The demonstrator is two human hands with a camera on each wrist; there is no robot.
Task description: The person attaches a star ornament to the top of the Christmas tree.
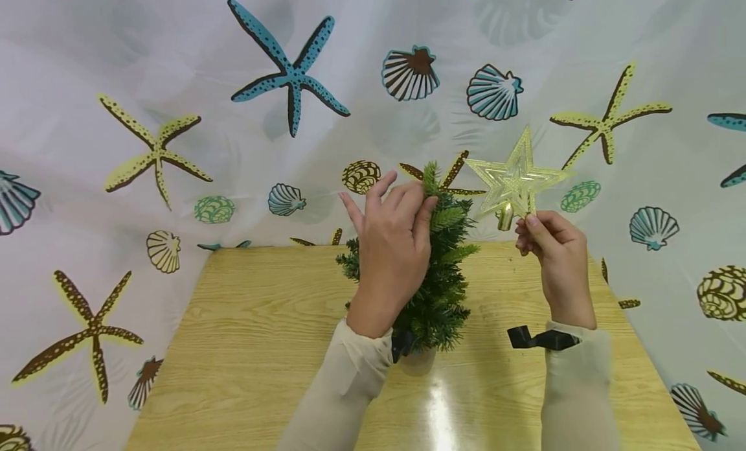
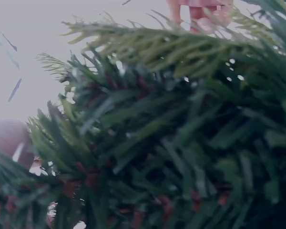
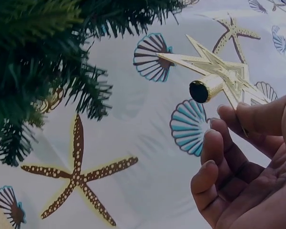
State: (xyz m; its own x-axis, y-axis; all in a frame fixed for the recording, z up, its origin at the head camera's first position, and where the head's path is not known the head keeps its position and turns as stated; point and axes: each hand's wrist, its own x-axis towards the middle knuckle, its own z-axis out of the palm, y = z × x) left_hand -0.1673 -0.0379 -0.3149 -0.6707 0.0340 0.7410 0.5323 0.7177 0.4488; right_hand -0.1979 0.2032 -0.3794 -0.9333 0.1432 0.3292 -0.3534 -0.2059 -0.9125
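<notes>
A small artificial Christmas tree [image 1: 445, 289] stands on the table, its green top sprig pointing up. My left hand [image 1: 393, 243] pinches that sprig between thumb and index finger, the other fingers raised. It covers the tree's left side in the head view. To the right, my right hand [image 1: 556, 260] pinches one lower point of a gold star tree topper [image 1: 515, 175], held up apart from the tree. In the right wrist view, the round hollow socket of the star [image 3: 205, 89] faces the tree branches [image 3: 86, 81]. Branches [image 2: 157, 129] fill most of the left wrist view.
The tree's pale base [image 1: 417, 363] rests on a light wooden table [image 1: 250, 347]. Behind and beside the table hangs a white cloth [image 1: 175, 56] printed with starfish and shells. A black strap [image 1: 542, 338] sits at my right cuff, its loose end sticking out leftward.
</notes>
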